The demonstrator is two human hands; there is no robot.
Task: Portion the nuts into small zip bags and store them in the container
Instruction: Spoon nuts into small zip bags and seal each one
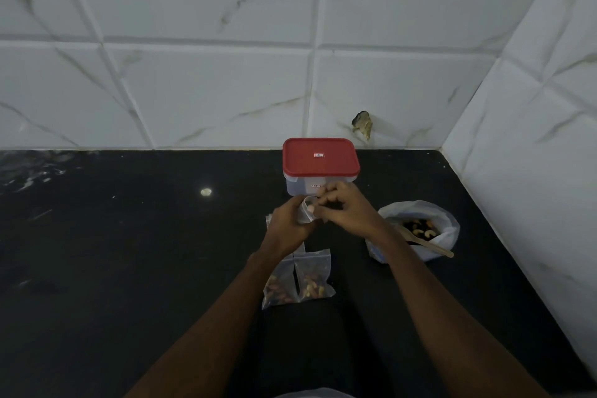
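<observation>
Small zip bag (305,216): it is up off the counter (129,252), held between the two hands, just in front of the container (298,187).
Left hand (286,224): its fingers are curled round the low part of the small zip bag and grip it.
Right hand (350,212): its fingers are bent and look to pinch the top edge of the same bag from the right side.
Which way the bag points: its top end faces up and a bit to the right, toward the right hand. The low end goes down into the left hand.
Long line of the bag: it seems to run up and down, tipped a little. The hands hide much of it, so I cannot be sure.
Inside the bag: I cannot tell if there are nuts in it.
Big bag (416,212): it sits open on the counter to the right, with nuts (421,229) in it.
Wooden spoon (431,245): it rests in the big bag, and its handle sticks out near and to the right.
Nearer hand: the right hand is closer to the spoon, so I think it should do the scooping while the left hand holds the bag's top end up.
Filled bags (315,281): two lie flat side by side on the counter, near the person, under the left arm.
Container lid: the red lid (319,157) is on, so I think it must come off before any bags go in.
Container place: far side of the counter, close to the wall (210,90).
</observation>
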